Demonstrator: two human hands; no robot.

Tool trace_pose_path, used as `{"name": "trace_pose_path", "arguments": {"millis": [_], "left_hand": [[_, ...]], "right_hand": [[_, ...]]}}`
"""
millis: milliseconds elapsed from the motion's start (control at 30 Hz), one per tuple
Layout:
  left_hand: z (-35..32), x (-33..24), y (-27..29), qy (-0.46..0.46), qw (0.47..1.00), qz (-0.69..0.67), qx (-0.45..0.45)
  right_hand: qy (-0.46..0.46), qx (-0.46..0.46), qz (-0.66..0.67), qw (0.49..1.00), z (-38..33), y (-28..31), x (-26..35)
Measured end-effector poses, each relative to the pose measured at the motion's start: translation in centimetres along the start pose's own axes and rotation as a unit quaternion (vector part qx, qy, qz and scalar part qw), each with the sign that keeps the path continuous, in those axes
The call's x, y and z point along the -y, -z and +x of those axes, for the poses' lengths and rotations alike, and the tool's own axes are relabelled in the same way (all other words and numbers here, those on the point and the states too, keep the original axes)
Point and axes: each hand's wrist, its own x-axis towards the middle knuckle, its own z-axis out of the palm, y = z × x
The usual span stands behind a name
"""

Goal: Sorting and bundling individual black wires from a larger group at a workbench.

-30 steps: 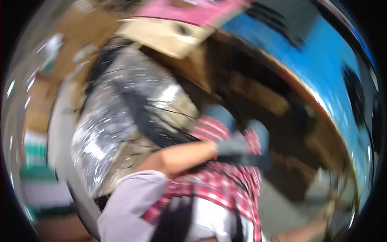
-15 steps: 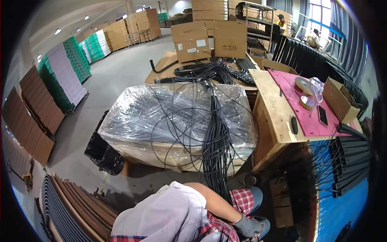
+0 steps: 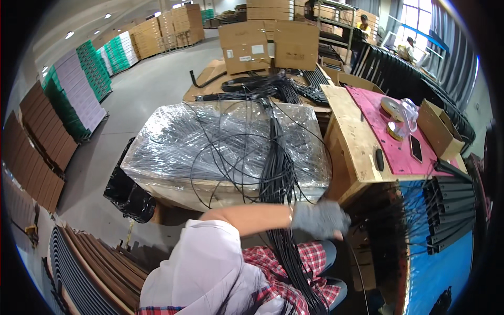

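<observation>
My left hand [image 3: 319, 219], in a grey glove with a bare fingertip showing, is raised over my lap at the end of my outstretched forearm. Its fingers are curled and a little blurred. A thin black cable [image 3: 360, 270] runs down from the fingertips. Beneath my wrist passes a thick bundle of black cables [image 3: 275, 163], which drapes over the plastic-wrapped pallet load [image 3: 157, 142] and falls across my checked apron [image 3: 262, 260] between my arm and knees. My right hand is out of sight.
To the right stands a wooden table [image 3: 344, 142] with a pink sheet, tape rolls, a phone and an open box. Black bars with cables lie on a blue surface [image 3: 446, 278]. Brown and grey slats [image 3: 100, 262] are stacked at lower left. Open cartons [image 3: 244, 50] stand behind the pallet.
My left hand has risen from beside my knees to above the cable bundle, with a thin cable trailing from it. More of the bundle now shows across my lap.
</observation>
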Motion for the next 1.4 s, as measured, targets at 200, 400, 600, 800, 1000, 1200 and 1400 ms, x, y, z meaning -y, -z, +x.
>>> {"name": "trace_pose_path", "arguments": {"millis": [200,400,600,800,1000,1200,1400], "left_hand": [[2.8,-3.5,-2.9,0.043,0.961,0.253,-0.098],[4.9,-9.7,-5.6,0.021,0.999,0.023,-0.025],[4.1,-11.1,-0.8,-0.144,0.984,-0.101,0.027],[5.7,-6.9,-9.2,-0.052,0.988,-0.146,0.001],[6.6,-6.9,-7.3,0.241,0.718,-0.652,0.009],[9.8,-10.4,-10.0,0.174,0.75,-0.634,0.076],[10.0,-11.2,-11.2,0.217,0.81,-0.537,0.094]], "right_hand": [[-0.055,-0.158,-0.501,0.849,-2.7,-17.9,-7.9],[-0.083,-0.034,-0.389,0.917,1.2,-24.5,-15.4],[-0.031,-0.026,-0.549,0.835,4.7,-19.6,-17.3],[-0.148,-0.005,-0.457,0.877,3.2,-22.6,-14.7],[-0.022,0.089,-0.418,0.904,3.7,-19.0,-11.6],[-0.041,0.056,-0.344,0.936,2.6,-18.2,-12.3],[0.005,0.033,-0.46,0.887,1.8,-19.8,-12.4]]}}
